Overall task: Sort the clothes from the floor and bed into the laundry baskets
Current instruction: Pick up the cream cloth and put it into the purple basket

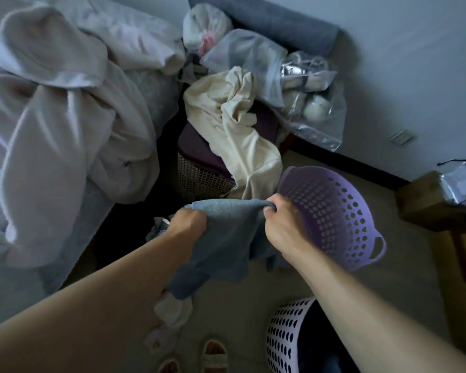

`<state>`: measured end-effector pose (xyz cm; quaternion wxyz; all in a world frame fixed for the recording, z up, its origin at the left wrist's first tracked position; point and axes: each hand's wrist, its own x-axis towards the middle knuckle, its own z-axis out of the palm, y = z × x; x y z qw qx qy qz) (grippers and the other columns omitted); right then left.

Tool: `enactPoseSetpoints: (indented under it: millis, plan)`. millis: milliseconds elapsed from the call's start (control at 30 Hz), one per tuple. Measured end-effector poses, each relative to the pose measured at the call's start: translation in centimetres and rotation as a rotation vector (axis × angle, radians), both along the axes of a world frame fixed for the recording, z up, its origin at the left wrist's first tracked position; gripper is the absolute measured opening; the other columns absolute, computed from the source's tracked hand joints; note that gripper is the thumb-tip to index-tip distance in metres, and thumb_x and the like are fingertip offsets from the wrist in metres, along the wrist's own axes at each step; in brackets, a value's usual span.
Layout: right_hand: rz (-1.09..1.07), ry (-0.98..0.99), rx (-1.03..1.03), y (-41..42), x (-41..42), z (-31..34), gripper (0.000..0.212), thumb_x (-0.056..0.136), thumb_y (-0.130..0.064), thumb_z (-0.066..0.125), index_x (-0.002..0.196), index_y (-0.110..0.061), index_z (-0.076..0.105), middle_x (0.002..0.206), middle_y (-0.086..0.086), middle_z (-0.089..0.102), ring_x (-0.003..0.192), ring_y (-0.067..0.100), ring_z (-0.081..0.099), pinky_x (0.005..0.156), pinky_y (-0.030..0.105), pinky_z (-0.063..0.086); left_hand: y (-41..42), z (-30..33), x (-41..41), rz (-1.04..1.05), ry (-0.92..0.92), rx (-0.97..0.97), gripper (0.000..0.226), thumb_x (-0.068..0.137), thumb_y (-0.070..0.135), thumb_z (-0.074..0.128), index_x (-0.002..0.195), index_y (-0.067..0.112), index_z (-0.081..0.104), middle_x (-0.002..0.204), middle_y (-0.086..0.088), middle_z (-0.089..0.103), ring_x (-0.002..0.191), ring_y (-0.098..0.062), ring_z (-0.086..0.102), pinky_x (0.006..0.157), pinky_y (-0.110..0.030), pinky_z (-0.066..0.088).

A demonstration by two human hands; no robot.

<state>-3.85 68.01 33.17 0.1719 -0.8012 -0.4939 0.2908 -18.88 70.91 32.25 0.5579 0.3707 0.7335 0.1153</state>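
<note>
Both forearms enter from the bottom edge bare, with no sleeve showing anywhere along them. The left hand point(190, 224) and the right hand point(283, 227) carry no gloves, and no ring, watch or bracelet shows on the fingers or wrists that are in view. At the bottom edge the feet wear pale open-toed slippers point(213, 355), each with a broad band across the front, the left one cut off by the edge of the picture and both somewhat blurred.
</note>
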Motion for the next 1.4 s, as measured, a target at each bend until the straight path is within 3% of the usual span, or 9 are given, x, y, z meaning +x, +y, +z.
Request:
enactPoseSetpoints:
  millis: [67,133,300,433,600,767,1000,1233,1400]
  plan:
    - [-0.046,0.031,0.055,-0.1,0.6,2.9,0.022,0.097,-0.011,0.036,0.105,-0.007,0.056,0.105,0.007,0.055,0.087,0.017,0.046,0.066,0.026,0.029,0.5,1.7,0.2,0.057,-0.095,0.021,0.037,0.090,0.002,0.048,0.125,-0.010,0.054,0.129,-0.027,0.056,0.123,-0.039,0.051,0.094,-0.040,0.047]
    - [-0.058,0.037,0.082,0.1,0.7,4.3,0.022,0.098,-0.012,0.035,0.106,-0.005,0.055,0.102,0.007,0.055,0.085,0.017,0.046,0.058,0.028,0.028,0.7,3.8,0.5,0.110,-0.160,0.058,0.038,0.081,0.010,0.057,0.116,-0.003,0.062,0.114,-0.023,0.064,0.111,-0.039,0.059,0.094,-0.044,0.048]
    - [-0.119,0.061,0.138,0.2,3.0,9.0,0.020,0.098,-0.012,0.038,0.108,-0.005,0.054,0.100,0.008,0.056,0.087,0.019,0.050,0.070,0.028,0.035,1.8,8.9,3.6,0.133,-0.326,0.079,0.040,0.085,0.022,0.060,0.121,0.003,0.061,0.116,-0.019,0.064,0.107,-0.033,0.060,0.096,-0.041,0.050]
    - [-0.131,0.075,0.217,0.1,5.7,11.3,0.015,0.091,-0.020,0.057,0.101,-0.009,0.055,0.098,0.007,0.060,0.091,0.021,0.055,0.072,0.026,0.037,2.4,12.0,8.2,0.069,-0.437,0.120,0.022,0.092,0.016,0.056,0.109,0.004,0.058,0.093,-0.013,0.062,0.088,-0.026,0.059,0.072,-0.030,0.048]
    - [-0.152,-0.010,0.336,0.2,10.0,14.9,0.060,0.065,-0.021,0.084,0.112,-0.008,0.049,0.101,-0.002,0.047,0.089,0.011,0.044,0.063,0.016,0.026,3.2,15.9,15.0,-0.016,-0.518,0.180,0.010,0.093,0.019,0.055,0.086,0.011,0.056,0.083,-0.010,0.057,0.069,-0.019,0.052,0.063,-0.027,0.042]
    - [-0.132,-0.117,0.442,1.0,15.9,17.4,0.083,0.056,-0.020,0.089,0.120,-0.001,0.039,0.117,0.009,0.041,0.098,0.017,0.042,0.068,0.014,0.026,4.1,19.0,22.4,-0.053,-0.619,0.242,0.014,0.093,0.015,0.056,0.079,0.012,0.056,0.072,-0.004,0.057,0.063,-0.014,0.054,0.057,-0.024,0.043]
    - [-0.195,-0.321,0.448,4.0,24.8,17.7,0.032,0.086,-0.011,0.061,0.108,0.006,0.047,0.122,0.019,0.044,0.107,0.034,0.050,0.078,0.029,0.028,5.7,19.8,31.5,-0.158,-0.694,0.287,0.021,0.093,0.009,0.050,0.074,0.014,0.056,0.072,-0.005,0.060,0.067,-0.016,0.057,0.069,-0.028,0.049]
    - [-0.273,-0.370,0.507,6.0,30.3,13.8,0.013,0.090,-0.002,0.050,0.100,0.005,0.051,0.115,0.021,0.049,0.100,0.035,0.053,0.075,0.030,0.028,7.7,15.8,37.7,-0.212,-0.690,0.247,0.013,0.096,0.012,0.050,0.086,0.015,0.058,0.078,-0.001,0.061,0.071,-0.010,0.058,0.065,-0.023,0.047]
    - [-0.230,-0.216,0.399,5.5,31.5,6.1,0.017,0.089,-0.004,0.052,0.104,0.003,0.053,0.112,0.021,0.050,0.099,0.030,0.052,0.075,0.023,0.031,8.3,8.2,37.5,-0.271,-0.484,0.113,0.008,0.094,0.016,0.054,0.090,0.013,0.061,0.099,-0.007,0.065,0.099,-0.017,0.058,0.095,-0.031,0.045]
